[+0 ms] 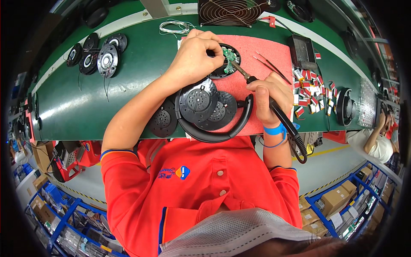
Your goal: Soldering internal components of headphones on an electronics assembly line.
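In my right hand [272, 96] is a soldering iron [280, 113], gripped like a pen with its cord trailing down past my wrist. Its metal tip meets a green circuit board [230, 59] seated in a round black headphone ear cup [220, 75]. My left hand [198, 55] bends over the cup's left side, fingers closed at the board; whatever they pinch is hidden. Below the hands lies a black headband [214, 136], with round black speaker plates [198, 100] resting on it. The ear cup sits on a pink foam mat [252, 51].
Several red and white battery cells [311, 92] lie at the right beside a black tray [302, 52]. Speaker drivers [108, 60] stand at the left on the green bench [64, 103]. A coil of wire [174, 27] and a fan [231, 12] are at the back. Two thin leads [274, 68] cross the mat.
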A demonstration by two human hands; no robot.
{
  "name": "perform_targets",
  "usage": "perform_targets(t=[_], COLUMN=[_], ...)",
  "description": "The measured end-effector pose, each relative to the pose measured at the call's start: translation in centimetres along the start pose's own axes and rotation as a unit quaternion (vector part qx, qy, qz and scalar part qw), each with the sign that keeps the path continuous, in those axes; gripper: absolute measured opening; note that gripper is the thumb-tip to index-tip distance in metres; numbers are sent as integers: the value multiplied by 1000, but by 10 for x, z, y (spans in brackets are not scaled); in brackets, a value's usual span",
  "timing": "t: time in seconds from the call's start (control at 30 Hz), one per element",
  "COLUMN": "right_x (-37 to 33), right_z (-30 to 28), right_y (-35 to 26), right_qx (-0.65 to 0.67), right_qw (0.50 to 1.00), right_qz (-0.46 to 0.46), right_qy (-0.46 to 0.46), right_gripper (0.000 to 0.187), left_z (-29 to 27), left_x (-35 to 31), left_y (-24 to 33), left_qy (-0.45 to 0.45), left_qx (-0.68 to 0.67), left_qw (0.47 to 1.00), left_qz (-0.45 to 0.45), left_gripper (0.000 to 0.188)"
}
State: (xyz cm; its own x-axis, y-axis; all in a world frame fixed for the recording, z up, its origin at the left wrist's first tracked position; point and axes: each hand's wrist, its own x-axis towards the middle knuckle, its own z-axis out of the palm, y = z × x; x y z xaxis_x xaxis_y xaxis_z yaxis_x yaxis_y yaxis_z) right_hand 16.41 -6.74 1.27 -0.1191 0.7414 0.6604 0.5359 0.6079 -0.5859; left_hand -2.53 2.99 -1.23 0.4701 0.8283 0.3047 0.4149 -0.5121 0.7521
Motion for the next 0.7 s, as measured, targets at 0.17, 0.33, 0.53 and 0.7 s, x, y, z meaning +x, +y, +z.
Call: perform_targets(t=[0.17,0.33,0.53,0.7], right_x=[0,0,0,-1], right_z=[0,1,0,-1], right_y=[-1,-1,-2,-1], right_qx=[-3,0,-5,2], right_qw=[1000,1000,1000,1000], right_qz=[8,7,15,0], right_qy=[-8,-5,-8,8], right_gripper=[22,22,23,24], left_z=[0,0,0,-1], left_x=[-1,-1,-1,-1], left_y=[1,1,2,2], left_qy=[1,3,2,-2], left_qx=[1,1,2,6], left_qw=[1000,1000,1000,1000], left_qz=[-2,0,-4,-3], left_gripper=[5,5,5,5])
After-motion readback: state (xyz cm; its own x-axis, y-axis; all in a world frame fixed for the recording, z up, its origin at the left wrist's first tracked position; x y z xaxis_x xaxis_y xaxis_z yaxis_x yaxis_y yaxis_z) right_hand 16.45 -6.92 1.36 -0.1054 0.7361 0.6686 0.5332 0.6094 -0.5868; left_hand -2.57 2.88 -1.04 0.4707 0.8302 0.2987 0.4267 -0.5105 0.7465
